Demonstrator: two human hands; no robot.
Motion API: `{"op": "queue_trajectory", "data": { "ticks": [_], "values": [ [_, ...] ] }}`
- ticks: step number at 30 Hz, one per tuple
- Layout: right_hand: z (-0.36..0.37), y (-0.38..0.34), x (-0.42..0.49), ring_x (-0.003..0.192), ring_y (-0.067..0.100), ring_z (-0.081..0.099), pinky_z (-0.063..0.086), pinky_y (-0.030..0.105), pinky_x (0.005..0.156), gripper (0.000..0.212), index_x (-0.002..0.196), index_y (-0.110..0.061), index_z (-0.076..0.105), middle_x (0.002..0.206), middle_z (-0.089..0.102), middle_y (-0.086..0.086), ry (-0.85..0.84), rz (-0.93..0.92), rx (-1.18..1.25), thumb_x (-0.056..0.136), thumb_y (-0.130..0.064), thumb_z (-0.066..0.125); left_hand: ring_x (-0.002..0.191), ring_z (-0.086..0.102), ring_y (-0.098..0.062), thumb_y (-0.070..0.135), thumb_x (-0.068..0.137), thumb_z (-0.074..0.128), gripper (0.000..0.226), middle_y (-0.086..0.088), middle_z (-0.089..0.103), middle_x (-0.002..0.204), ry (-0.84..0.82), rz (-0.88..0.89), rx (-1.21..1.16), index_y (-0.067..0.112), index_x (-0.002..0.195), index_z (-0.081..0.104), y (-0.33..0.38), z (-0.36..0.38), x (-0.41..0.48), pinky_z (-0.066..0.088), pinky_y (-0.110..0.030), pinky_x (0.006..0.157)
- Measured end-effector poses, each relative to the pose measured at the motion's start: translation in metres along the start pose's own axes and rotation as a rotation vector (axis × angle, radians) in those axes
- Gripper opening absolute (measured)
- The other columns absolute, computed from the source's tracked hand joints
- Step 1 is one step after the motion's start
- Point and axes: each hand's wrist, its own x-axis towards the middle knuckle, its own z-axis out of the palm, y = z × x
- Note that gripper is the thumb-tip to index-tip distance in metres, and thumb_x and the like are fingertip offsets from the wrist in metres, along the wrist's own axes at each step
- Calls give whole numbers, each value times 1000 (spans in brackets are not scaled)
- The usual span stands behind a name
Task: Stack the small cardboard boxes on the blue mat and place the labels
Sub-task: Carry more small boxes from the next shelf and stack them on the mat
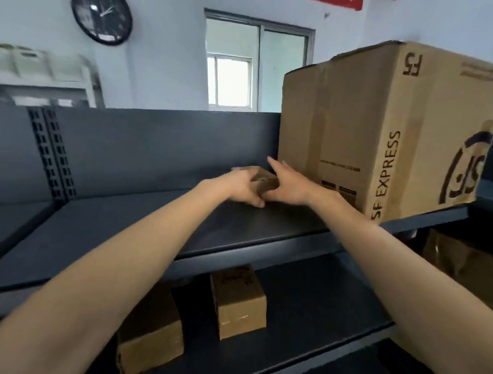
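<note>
Dark grey metal shelf unit (125, 224) fills the view. Big brown cardboard carton printed SF EXPRESS (383, 130) stands on top shelf, right side. Lower shelf: two small brown cardboard boxes, one upright (239, 302), one nearer and left (151, 329), partly hidden by forearm. Another small brown cardboard box (264, 179) sits on top shelf just left of carton, gripped between both hands: left hand (244, 186) wrapped on its left end, right hand (289, 186) against right side, fingers spread.
</note>
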Motion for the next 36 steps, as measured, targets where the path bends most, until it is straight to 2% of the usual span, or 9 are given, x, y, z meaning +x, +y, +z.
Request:
{"op": "queue_trajectory", "data": {
  "ticks": [2, 4, 7, 10, 14, 21, 26, 31, 36],
  "values": [
    [8, 8, 20, 141, 28, 32, 30, 35, 112, 88, 151, -20, 24, 153, 34, 12, -61, -79, 54, 79, -29, 74, 118, 54, -22, 59, 43, 75, 107, -3, 54, 136, 38, -58, -58, 24, 140, 43, -2, 8, 6, 46, -38, 100],
    [15, 9, 30, 121, 24, 54, 43, 30, 96, 64, 135, -19, 49, 131, 58, 6, -50, -171, 76, 77, -22, 76, 119, 54, -23, 40, 54, 84, 93, -2, 55, 136, 102, -94, -64, 22, 138, 48, 0, 10, 4, 45, -34, 101],
    [20, -11, 34, 109, 22, 59, 46, 30, 88, 51, 125, -18, 57, 120, 64, 5, -22, -267, 99, 77, -22, 76, 118, 55, -25, 25, 61, 86, 77, -2, 59, 131, 178, -145, -40, 21, 131, 54, -6, 0, -13, 46, -34, 98],
    [23, -66, 31, 103, 26, 61, 49, 35, 86, 48, 120, -18, 58, 114, 65, 7, 10, -423, 113, 76, -23, 74, 107, 59, -32, 39, 57, 77, 77, -6, 56, 128, 264, -250, 38, 30, 129, 51, -25, -30, -69, 50, -44, 91],
    [52, -184, 0, 96, 22, 56, 45, 34, 82, 48, 124, -21, 51, 109, 55, 3, 1, -689, 214, 80, -27, 68, 117, 51, -37, 22, 78, 68, 72, -13, 43, 138, 451, -406, 187, 25, 143, 37, -62, -73, -198, 46, -48, 95],
    [144, -412, -149, 122, 31, 48, 43, 44, 100, 63, 144, -19, 33, 143, 37, 9, -163, -1062, 420, 88, -24, 62, 117, 51, -34, 26, 77, 71, 82, -12, 38, 140, 625, -849, 327, 31, 148, 31, -97, -101, -500, 46, -45, 96],
    [216, -528, -266, 138, 34, 34, 35, 44, 109, 71, 151, -24, 20, 162, 6, 8, -312, -1101, 472, 91, -21, 58, 121, 51, -36, 16, 79, 68, 78, -13, 33, 148, 644, -1072, 358, 29, 147, 34, -98, -92, -669, 44, -36, 95],
    [286, -586, -328, 134, 30, 38, 38, 40, 103, 66, 148, -21, 28, 156, 20, 7, -388, -1129, 518, 90, -19, 60, 134, 39, -37, 16, 82, 66, 76, -17, 24, 155, 596, -1148, 290, 30, 149, 31, -126, -64, -764, 38, -40, 102],
    [350, -608, -318, 138, 27, 33, 34, 41, 107, 72, 152, -21, 20, 161, 10, 4, -475, -1000, 429, 92, -19, 59, 133, 41, -36, 19, 86, 64, 74, -12, 14, 160, 533, -1128, 181, 34, 149, 28, -192, -36, -783, 40, -38, 100]
  ]
}}
